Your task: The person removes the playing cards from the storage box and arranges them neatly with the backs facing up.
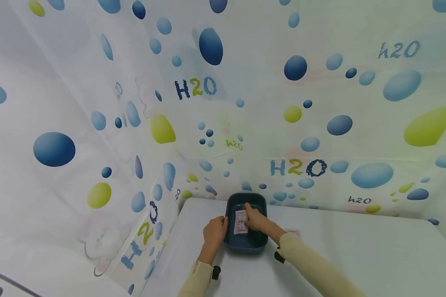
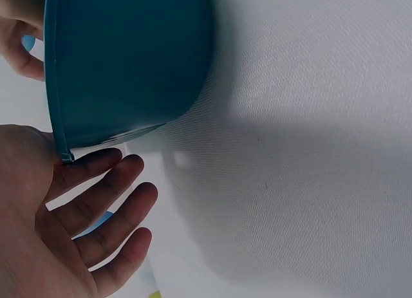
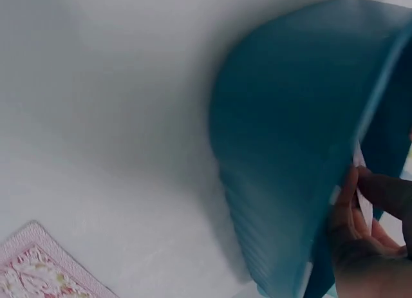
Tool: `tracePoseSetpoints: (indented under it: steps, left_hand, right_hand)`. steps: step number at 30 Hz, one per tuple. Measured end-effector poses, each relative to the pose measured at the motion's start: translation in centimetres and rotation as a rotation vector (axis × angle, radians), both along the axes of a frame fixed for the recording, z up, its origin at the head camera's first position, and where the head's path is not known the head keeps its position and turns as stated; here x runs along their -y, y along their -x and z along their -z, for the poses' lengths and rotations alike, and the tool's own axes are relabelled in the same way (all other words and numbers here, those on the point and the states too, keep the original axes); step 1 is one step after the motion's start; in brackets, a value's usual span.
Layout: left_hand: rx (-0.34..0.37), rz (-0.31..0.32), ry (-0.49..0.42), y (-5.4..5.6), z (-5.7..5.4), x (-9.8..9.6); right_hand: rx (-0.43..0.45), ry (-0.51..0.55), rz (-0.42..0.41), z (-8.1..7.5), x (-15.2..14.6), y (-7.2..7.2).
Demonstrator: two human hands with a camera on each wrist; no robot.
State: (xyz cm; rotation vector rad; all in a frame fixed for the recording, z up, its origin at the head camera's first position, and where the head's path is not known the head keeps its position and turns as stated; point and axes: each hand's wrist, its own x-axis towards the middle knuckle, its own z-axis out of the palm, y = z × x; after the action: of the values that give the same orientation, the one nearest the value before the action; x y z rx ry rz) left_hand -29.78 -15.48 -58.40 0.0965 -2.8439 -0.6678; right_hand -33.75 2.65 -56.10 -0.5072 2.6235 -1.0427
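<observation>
A dark blue plastic basin (image 1: 245, 248) stands on the white table near the wall. My left hand (image 1: 214, 232) holds its left rim; in the left wrist view the forefinger lies under the rim, the other fingers (image 2: 116, 230) spread loosely below, and the thumb is hidden. Reaching over the right side, my right hand (image 1: 257, 220) pinches a thin pink floral cloth (image 1: 240, 222), flat and rectangular, inside the basin. The right wrist view shows that cloth (image 3: 362, 195) edge-on between thumb and fingers, partly behind the basin wall.
Another pink floral cloth (image 1: 292, 233) lies on the table right of the basin, partly covered by my right forearm. White sheeting (image 1: 260, 136) with blue and green drops rises behind and to the left of the white table (image 1: 357, 255).
</observation>
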Motion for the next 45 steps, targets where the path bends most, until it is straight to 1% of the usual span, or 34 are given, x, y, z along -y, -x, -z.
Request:
tracePoseSetpoints:
  steps: [4,7,11,13,16,19,24,27,31,34,37,41,45]
  left_hand:
    - [0.001,-0.008,-0.007,-0.2,-0.2,0.0]
    - [0.000,-0.010,-0.013,-0.4,-0.5,-0.1]
    - [0.000,-0.009,-0.022,-0.5,-0.7,-0.3]
    - [0.001,-0.014,-0.022,-0.5,-0.6,-0.4]
    - [0.014,-0.022,-0.017,-0.4,-0.4,-0.5]
    - [0.023,-0.021,-0.017,-0.4,-0.3,-0.6]
    - [0.018,-0.016,-0.010,-0.4,-0.5,-0.4]
    - [0.015,-0.012,-0.005,-0.4,-0.6,-0.4]
    - [0.019,-0.013,0.001,-0.2,-0.4,-0.4]
    - [0.036,-0.018,0.001,0.0,-0.2,-0.4]
    - [0.051,-0.010,-0.006,0.1,0.0,-0.5]
    - [0.053,-0.005,-0.011,0.2,-0.2,-0.7]
    - [0.052,-0.024,-0.010,0.1,-0.3,-0.6]
  right_hand:
    - [0.035,0.137,-0.005,-0.7,-0.4,-0.6]
    - [0.047,0.218,-0.004,-1.0,-1.0,-1.0]
    - [0.057,0.281,0.001,-0.9,-2.1,-1.5]
    - [0.081,0.317,0.005,-1.0,-2.6,-1.8]
    - [0.107,0.354,0.001,-1.4,-3.7,-2.1]
    - [0.118,0.360,-0.012,-1.5,-4.9,-2.4]
    - [0.116,0.363,-0.031,-1.5,-6.7,-2.5]
    - [0.133,0.376,-0.036,-1.4,-7.6,-2.7]
    - [0.151,0.383,-0.026,-0.8,-9.0,-2.9]
    - [0.160,0.387,-0.017,0.0,-10.1,-3.1]
    - [0.172,0.400,-0.009,0.8,-11.6,-3.4]
    - [0.175,0.414,-0.013,1.9,-13.8,-3.9]
    - [0.162,0.417,-0.017,3.3,-16.0,-4.1]
